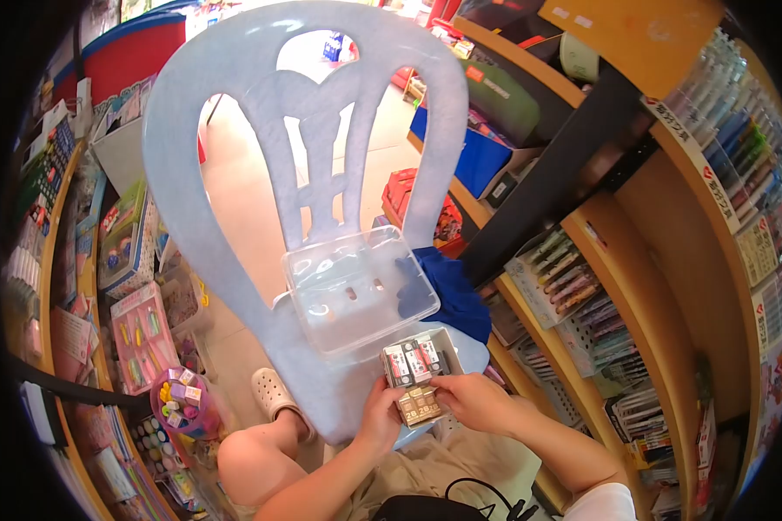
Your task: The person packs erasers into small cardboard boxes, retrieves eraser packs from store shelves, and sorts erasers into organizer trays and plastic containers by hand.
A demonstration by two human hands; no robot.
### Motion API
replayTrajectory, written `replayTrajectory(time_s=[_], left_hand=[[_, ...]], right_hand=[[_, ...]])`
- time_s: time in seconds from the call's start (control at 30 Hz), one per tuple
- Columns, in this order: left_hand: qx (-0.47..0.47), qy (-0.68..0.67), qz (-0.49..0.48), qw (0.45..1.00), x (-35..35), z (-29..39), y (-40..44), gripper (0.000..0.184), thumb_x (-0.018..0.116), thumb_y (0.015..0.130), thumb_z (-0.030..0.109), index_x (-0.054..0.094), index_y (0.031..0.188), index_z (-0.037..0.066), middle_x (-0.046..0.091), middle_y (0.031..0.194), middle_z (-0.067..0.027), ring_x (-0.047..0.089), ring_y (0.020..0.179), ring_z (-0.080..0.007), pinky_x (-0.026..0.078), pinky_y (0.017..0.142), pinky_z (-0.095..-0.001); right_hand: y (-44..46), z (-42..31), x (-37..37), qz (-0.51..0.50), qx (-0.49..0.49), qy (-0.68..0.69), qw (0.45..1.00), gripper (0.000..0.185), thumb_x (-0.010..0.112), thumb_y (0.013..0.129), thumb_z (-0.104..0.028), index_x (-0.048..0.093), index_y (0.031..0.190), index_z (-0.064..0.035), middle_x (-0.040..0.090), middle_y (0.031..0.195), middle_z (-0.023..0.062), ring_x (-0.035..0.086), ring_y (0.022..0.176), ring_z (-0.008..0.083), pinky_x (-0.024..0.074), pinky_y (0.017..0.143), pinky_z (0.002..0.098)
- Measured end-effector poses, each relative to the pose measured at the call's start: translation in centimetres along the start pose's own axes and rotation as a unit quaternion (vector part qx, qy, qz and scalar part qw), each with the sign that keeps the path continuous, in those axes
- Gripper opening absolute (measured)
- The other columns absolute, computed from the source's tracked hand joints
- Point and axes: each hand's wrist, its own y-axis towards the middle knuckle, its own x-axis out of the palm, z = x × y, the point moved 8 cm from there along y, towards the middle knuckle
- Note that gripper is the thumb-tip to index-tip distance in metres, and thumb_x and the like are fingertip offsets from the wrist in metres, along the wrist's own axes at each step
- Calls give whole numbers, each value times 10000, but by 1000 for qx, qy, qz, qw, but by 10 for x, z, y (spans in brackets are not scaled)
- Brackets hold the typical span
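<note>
Head: box (pixel 452 349) in left hand (pixel 381 417)

I'm looking into a stationery shop: pens (pixel 743 174) crowd shelves (pixel 621 273) right of my right grip (pixel 473 402); packaged goods (pixel 143 337) sit left of my left grip (pixel 381 417).

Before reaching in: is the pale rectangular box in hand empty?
Not empty: white printed packs and brown blocks marked 2B show inside the box.

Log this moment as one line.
left hand: holds left side of small pale rectangular box with printed blocks; right hand: at its right side; clear rectangular plastic tray: on pale-blue plastic chair, beyond box
</note>
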Motion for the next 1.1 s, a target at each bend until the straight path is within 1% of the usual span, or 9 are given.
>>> replayTrajectory(time_s=[0.1,0.13,0.27,0.37,0.47,0.77,0.9,0.93,1.1], left_hand=[[-25,-1,-12,1000,8,-13,-5,455,468,800,119,358,1227,8,507,1141,-128,539,1029,-239,455,888,-387],[-31,11,-17,999,11,-17,-6,447,467,803,120,363,1223,7,512,1132,-127,545,1019,-239,461,880,-388],[-71,45,-52,995,13,-40,-9,426,479,806,118,392,1207,5,533,1109,-127,560,995,-238,480,853,-383],[-95,87,-54,990,19,-54,-15,375,488,806,136,450,1152,-4,558,1088,-139,567,988,-251,474,863,-393],[-130,137,-67,980,34,-68,-28,358,461,823,187,499,1116,-17,571,1098,-157,557,1021,-265,446,898,-413],[-120,221,-147,957,134,-75,-56,423,450,861,261,464,1182,-13,544,1166,-155,537,1066,-264,419,930,-429],[-142,216,-180,949,156,-92,-67,407,455,867,250,467,1179,-11,551,1161,-151,548,1057,-258,431,924,-416],[-152,218,-170,949,155,-99,-72,402,467,864,249,473,1171,-9,554,1155,-154,558,1041,-257,441,915,-411],[-210,233,-212,926,155,-145,-93,413,473,863,242,454,1191,-7,552,1157,-151,566,1033,-239,455,898,-389]], right_hand=[[-30,-1,-34,92,66,42,993,230,580,793,-195,601,956,-34,631,793,170,611,737,329,461,660,411],[-42,9,-43,128,85,36,987,282,609,801,-180,578,1025,-13,613,844,137,570,661,198,461,622,304],[-103,56,-53,299,79,25,951,434,647,790,-204,465,1135,-13,511,1010,129,534,897,216,461,748,309],[-132,109,-2,212,163,259,928,605,610,843,-286,300,1265,18,499,1096,174,566,971,257,495,778,338],[-166,92,34,67,188,569,798,760,615,834,-358,205,1309,71,489,1096,181,619,838,229,535,685,310],[-225,81,-8,102,88,621,773,502,539,889,-300,352,1230,19,506,1092,130,630,759,212,556,657,311],[-245,93,-19,159,90,585,790,404,523,896,-293,408,1176,-25,516,1103,89,584,938,221,554,722,373],[-249,96,-18,168,76,630,754,429,556,871,-340,443,1150,-33,548,1038,66,566,896,143,550,695,351],[-269,123,5,151,99,698,693,477,600,842,-331,408,1204,-86,541,1056,35,571,904,143,504,665,285]])
